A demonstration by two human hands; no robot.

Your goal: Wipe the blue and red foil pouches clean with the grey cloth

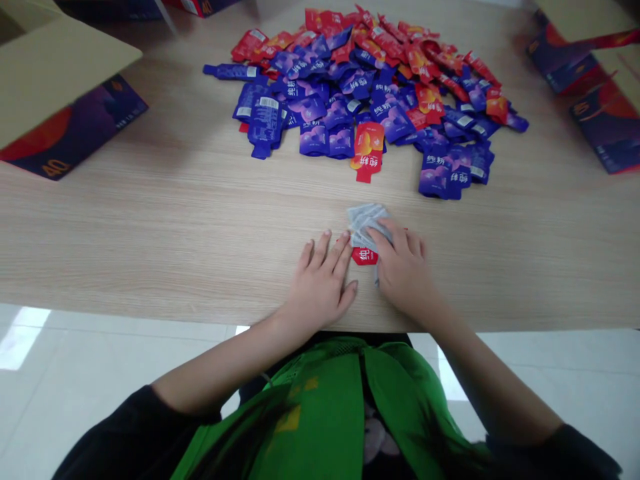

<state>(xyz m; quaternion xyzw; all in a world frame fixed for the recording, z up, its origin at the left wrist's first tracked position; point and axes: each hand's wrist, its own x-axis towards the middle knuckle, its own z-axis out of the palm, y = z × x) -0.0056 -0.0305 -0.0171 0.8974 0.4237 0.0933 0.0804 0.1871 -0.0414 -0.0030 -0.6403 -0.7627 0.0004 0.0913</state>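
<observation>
My left hand (323, 280) lies flat on the table with its fingers spread, the fingertips at the left edge of a red sachet (365, 256). In my right hand (405, 263) is a crumpled grey-white cloth (369, 220), pressed down over that sachet. The cloth hides most of the sachet; a red part with white characters shows below it. Beyond my hands a loose heap of sachets covers the table, purple-blue sachets (310, 110) mostly in front and red sachets (385, 40) mostly behind. One red-orange sachet (369, 150) lies at the heap's near edge.
An open carton (75, 127) with a purple and red print stands at the left. More open cartons (607, 123) are at the right, and others show at the top left. The wooden table's (150, 267) near edge runs just in front of my body.
</observation>
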